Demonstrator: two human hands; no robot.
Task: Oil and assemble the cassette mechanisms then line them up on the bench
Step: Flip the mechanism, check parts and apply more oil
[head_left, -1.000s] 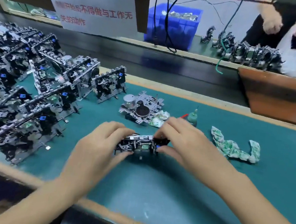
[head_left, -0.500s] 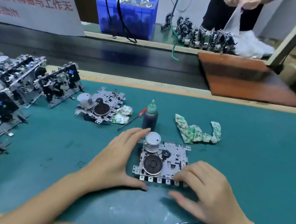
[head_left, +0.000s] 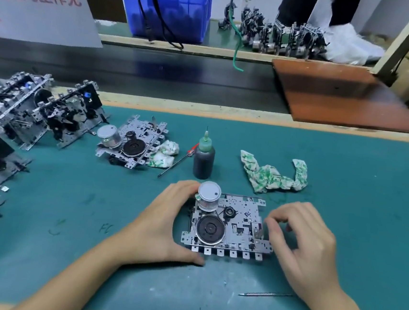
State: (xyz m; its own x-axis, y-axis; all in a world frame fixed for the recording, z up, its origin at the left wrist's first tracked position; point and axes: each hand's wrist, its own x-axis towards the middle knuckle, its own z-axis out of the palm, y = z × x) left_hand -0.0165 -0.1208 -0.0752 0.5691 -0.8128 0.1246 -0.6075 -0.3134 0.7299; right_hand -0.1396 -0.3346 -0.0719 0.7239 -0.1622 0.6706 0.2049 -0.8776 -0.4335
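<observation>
Head camera is showing the flat silver cassette mechanism (head_left: 229, 226) lying lengthwise between both hands. The left hand (head_left: 159, 223) is cupping its left edge; the right hand (head_left: 300, 241), fingers curled and holding nothing, is hovering just beside its right edge.

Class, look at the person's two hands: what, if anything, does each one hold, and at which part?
The left hand cups the mechanism at its left edge, fingers by the motor, thumb at the near corner. The right hand curls at its right edge; a grip cannot be told.
</observation>
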